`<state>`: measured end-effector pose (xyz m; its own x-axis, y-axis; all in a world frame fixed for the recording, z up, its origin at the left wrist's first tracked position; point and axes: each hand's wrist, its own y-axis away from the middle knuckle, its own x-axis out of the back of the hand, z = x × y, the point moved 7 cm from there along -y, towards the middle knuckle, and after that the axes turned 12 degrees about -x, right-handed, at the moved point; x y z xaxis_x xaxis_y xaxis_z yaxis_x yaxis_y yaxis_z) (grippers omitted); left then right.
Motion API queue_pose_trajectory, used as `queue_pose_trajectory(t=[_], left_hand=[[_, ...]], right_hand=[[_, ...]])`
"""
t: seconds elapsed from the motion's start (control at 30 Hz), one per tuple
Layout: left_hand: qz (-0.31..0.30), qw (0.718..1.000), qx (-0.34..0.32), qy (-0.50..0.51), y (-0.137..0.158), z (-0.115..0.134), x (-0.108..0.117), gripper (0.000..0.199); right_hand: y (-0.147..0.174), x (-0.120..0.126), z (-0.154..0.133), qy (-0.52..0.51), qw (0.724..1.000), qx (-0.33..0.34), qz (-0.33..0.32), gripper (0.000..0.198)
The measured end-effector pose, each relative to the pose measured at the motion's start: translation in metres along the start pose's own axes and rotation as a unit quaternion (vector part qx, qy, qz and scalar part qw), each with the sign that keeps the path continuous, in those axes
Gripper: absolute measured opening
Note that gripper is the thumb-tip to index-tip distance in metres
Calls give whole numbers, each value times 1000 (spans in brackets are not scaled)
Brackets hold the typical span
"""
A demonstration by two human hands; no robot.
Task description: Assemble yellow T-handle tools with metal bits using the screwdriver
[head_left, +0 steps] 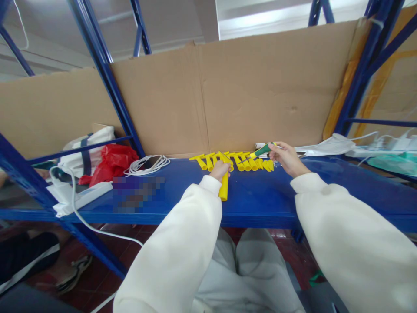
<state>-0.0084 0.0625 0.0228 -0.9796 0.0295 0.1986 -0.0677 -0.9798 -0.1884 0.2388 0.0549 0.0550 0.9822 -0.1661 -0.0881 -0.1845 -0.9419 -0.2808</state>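
Observation:
My left hand is closed around a yellow T-shaped plastic piece, its thick round handle pointing toward me. In my right hand is a screwdriver with a green and yellow handle. Its thin shaft slants down and left toward the head of the yellow piece; whether the tip touches it I cannot tell. Behind my left hand, several similar yellow T-shaped pieces lie in a row along the back of the blue shelf. Small yellow parts lie at the right end of that row.
On the left are a coiled white cable, a dark phone-like object, a red plastic bag and a white power strip. A cardboard sheet stands behind the shelf. Clear plastic wrapping lies back right. Another person's leg shows lower left.

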Motion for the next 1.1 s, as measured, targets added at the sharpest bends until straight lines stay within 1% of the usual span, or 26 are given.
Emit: queue_pose_trajectory(t=[0.1,0.2,0.33,0.4,0.53,0.63,0.83,0.97,1.0,1.1], left_hand=[[5,1000,6,4,1,1,0,23],[6,1000,7,6,2,2,-1,26],[12,1000,4,17,2,4,-1,28],[15,1000,4,18,1,3,0,27],[19,1000,1,10,1,2,1,25],[17,1000,-1,5,1,2,1,21],[16,1000,-1,-3,0,0,2,14],[-3,1000,-8,-17,0,1,-1,13],[-4,1000,-8,-19,0,1,-1,18],[10,999,-21,-27,-2,3,1,43]], right_hand=[[-1,2,0,4,1000,2,0,49],[0,-4,3,28,999,-7,-23,49],[3,-14,12,54,996,-47,-61,51],[3,-18,17,68,992,-75,-77,48],[6,-22,29,137,975,-138,-111,37],[10,-25,36,200,955,-165,-144,32],[15,-29,43,309,920,-152,-187,30],[14,-30,45,333,914,-138,-186,31],[12,-29,44,339,914,-136,-178,29],[6,-21,41,375,909,-121,-137,22]])
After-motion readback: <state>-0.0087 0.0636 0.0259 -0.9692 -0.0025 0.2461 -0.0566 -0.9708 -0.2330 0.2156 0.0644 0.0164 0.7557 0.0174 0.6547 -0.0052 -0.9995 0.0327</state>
